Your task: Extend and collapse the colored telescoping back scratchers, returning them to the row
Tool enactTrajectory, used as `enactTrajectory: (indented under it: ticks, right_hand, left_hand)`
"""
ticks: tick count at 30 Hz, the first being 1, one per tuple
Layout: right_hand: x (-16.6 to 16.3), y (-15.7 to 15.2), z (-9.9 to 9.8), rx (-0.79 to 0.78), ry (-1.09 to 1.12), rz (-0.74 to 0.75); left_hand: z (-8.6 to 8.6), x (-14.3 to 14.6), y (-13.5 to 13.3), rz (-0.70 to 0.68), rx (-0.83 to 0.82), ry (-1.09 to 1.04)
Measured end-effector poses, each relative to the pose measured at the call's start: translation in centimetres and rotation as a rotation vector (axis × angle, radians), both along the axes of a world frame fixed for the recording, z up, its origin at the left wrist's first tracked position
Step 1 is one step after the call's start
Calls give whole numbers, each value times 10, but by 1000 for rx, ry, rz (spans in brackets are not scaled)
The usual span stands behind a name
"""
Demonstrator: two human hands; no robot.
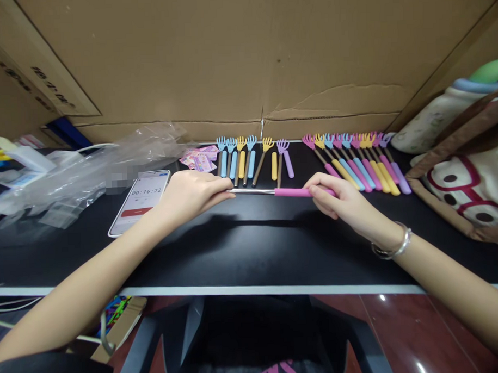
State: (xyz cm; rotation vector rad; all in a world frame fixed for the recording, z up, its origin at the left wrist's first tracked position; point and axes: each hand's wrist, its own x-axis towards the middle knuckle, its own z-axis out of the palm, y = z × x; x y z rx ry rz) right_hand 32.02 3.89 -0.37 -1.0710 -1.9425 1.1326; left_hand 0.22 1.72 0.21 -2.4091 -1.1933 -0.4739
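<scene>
Between my two hands a back scratcher is held level above the black table, its pink handle to the right and a metal rod to the left. My right hand grips the pink handle's end. Around the rod's other end my left hand is closed, hiding whatever head is there. Behind lie loose scratcher heads on rods, such as a yellow one, and separate handles, such as a purple handle. To the right is a row of several back scratchers with pink, yellow, blue and purple handles.
A phone showing a timer lies left, beside clear plastic bags and small pink cards. Cardboard walls the back. At right are a bottle and a brown-edged bag. The table's front edge is pale.
</scene>
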Motion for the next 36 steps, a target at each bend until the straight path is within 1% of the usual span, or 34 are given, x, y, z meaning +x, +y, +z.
enactTrajectory:
  ticks: [6,11,19,22,25,28,32,36]
  right_hand:
    - [0,1,-4,-38,60,43]
    - [0,1,-6,-39,124,69]
    - [0,2,-8,-89,162,112]
    - [1,2,-8,-94,158,123]
    - [1,2,-8,-89,141,118]
    - [-1,1,-8,-85,127,81]
    - [-2,0,-7,-104,144,13]
    - [2,1,-2,-79,42,69]
  left_hand:
    - [0,1,1,-16,20,30]
    - [0,2,1,-23,26,37]
    - [0,4,-1,-20,-9,-8]
    - [0,4,-1,-31,-16,3]
    - [0,4,-1,-35,-52,-31]
    - [-1,6,-2,-24,-74,-42]
    - [0,8,-3,-3,-110,8]
    - [5,6,-4,35,-130,10]
